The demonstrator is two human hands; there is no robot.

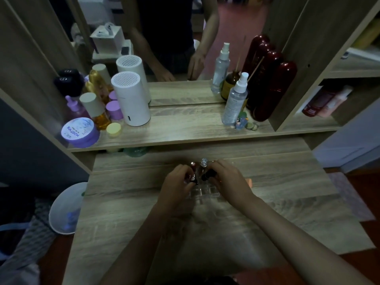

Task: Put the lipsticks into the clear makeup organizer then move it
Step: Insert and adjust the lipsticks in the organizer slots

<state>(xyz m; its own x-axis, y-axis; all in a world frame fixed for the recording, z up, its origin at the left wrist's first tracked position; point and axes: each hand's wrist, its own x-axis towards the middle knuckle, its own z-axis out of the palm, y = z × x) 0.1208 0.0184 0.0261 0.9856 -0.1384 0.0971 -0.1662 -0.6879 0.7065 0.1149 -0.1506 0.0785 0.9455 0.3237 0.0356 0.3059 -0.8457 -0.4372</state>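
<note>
A wood-grain desk (127, 219) fills the near view in a dim room, with dark reddish floor showing at its edges. To the left of the desk, on the floor, stands a pale bin (65, 208).

Both forearms reach forward over the desk and meet at a clear organizer (202, 192), which sits on the desk near its middle. The left hand (176, 182) has its grip closed on a lipstick (192, 177) with a dark base, held at the organizer's far left part. The right hand (226, 177) has its grip closed on a black lipstick (208, 174), tilted over the organizer. Between the 2 hands, 2 tubes stand upright at the organizer's far side: a reddish one (193, 164) and a clear-capped one (204, 162). Which compartments they occupy cannot be told.

Beyond is a raised shelf (185, 128). On its left stand a purple jar (81, 132), a small yellow jar (113, 129), an amber bottle (96, 110) and a white cylinder (130, 98). On its right stand a clear spray bottle (235, 99) and a dark red case (271, 91). A mirror (174, 38) behind reflects the person's arms.
</note>
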